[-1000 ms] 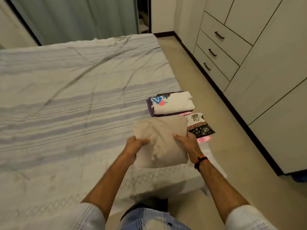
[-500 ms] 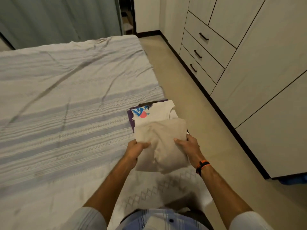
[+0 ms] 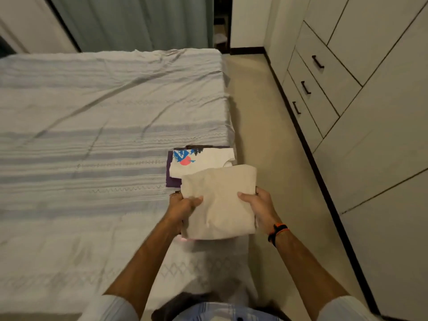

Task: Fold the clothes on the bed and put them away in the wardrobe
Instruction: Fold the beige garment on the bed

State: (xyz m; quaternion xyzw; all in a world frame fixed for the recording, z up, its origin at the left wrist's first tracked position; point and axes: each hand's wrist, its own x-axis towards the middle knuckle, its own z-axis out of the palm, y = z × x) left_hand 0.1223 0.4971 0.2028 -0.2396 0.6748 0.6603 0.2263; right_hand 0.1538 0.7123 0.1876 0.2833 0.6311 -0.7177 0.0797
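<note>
- Head view: folded beige garment (image 3: 222, 202) held above the bed's (image 3: 92, 135) right edge, near the wardrobe (image 3: 382, 135).
- Left hand (image 3: 183, 208) curled onto its left side, thumb on top; grip closed round the cloth.
- Right hand (image 3: 259, 208) clasped likewise on its right side, orange-and-black wristband (image 3: 278, 231) on the wrist.
- Beyond, white printed shirt (image 3: 199, 162) stacked on a purple garment (image 3: 172, 179), both on the bed.

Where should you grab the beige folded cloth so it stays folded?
Grip the beige cloth at its two opposite side edges, coming in from left and right, as the left hand and right hand do, thumbs on top. It is limp, so one-sided grips would probably unfold it.
</note>
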